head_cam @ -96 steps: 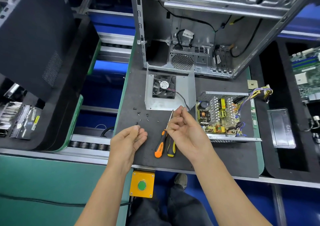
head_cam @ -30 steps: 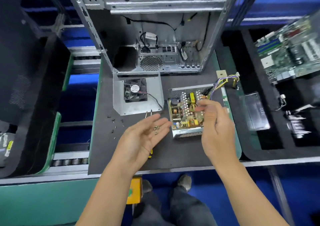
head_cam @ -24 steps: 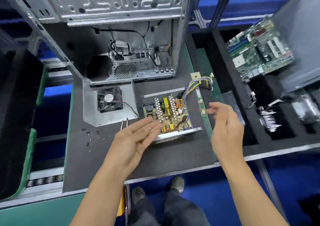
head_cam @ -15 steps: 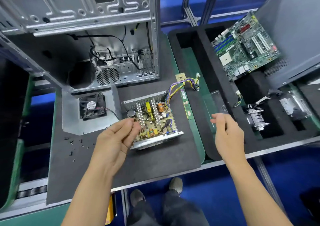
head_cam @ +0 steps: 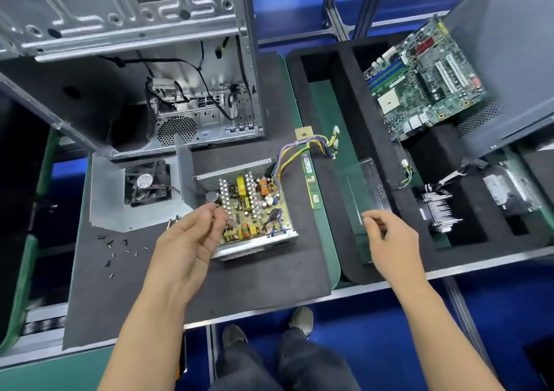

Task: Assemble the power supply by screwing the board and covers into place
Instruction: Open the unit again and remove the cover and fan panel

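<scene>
I see the counter (head_cam: 263,270) under a dark mat, and on its far side stands the biggest thing, an open metal computer case (head_cam: 129,60), its inside showing loose black cables. To my right a black foam tray (head_cam: 344,69) holds a green motherboard (head_cam: 419,78) propped at a tilt, with a finned heatsink (head_cam: 440,210) in a nearer pocket. On the mat, just left of centre, lies the power supply cover (head_cam: 111,207), a bent grey sheet with a black fan (head_cam: 147,182) fixed in it. Touching its upright flap on the right sits the power supply (head_cam: 254,207) itself, open on top, the board (head_cam: 251,204) lying inside its metal shell; a bundle of coloured wires (head_cam: 299,147) runs from its far corner toward the tray. Beside it to the right a memory stick (head_cam: 311,183) lies on the green edge strip

My left hand (head_cam: 186,246) hovers palm up over the near left corner of the power supply, fingers curled in with the tips pressed to the thumb; whether any screw sits in that pinch I cannot tell. My right hand (head_cam: 389,240) hangs over the tray's near edge, well apart from the power supply, fingers loosely curled, thumb and forefinger close together, and I cannot make out anything in them

Small black screws (head_cam: 120,249) lie scattered on the mat, left of my left hand
</scene>
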### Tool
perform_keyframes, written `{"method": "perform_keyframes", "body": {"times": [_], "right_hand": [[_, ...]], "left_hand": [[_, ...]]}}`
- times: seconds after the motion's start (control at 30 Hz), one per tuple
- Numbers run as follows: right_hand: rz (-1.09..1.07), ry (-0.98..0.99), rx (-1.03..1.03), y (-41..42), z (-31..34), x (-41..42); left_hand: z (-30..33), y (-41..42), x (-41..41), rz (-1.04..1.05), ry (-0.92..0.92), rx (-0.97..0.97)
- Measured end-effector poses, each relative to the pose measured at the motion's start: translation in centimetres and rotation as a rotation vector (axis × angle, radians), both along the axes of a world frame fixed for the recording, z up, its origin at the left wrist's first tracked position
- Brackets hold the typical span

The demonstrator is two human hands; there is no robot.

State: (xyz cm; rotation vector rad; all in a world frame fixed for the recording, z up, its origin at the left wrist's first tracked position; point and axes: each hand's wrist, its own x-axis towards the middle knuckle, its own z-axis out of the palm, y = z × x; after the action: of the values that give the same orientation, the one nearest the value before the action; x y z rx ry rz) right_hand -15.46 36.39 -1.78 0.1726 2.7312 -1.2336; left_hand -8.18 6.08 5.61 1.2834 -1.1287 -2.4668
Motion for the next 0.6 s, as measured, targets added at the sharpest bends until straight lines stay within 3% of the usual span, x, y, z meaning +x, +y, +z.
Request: {"method": "perform_keyframes", "body": {"times": [0.4, 0.6], "right_hand": [[-0.053, -0.078, 0.093, 3.3, -0.8, 0.4], [0.085, -0.106, 0.23, 3.2, -1.8, -0.5]], "left_hand": [[0.7, 4.0, -3.3, -0.099, 0.048, -0.055], [0.3, 5.8, -5.5, -0.183, 0.04, -0.02]]}}
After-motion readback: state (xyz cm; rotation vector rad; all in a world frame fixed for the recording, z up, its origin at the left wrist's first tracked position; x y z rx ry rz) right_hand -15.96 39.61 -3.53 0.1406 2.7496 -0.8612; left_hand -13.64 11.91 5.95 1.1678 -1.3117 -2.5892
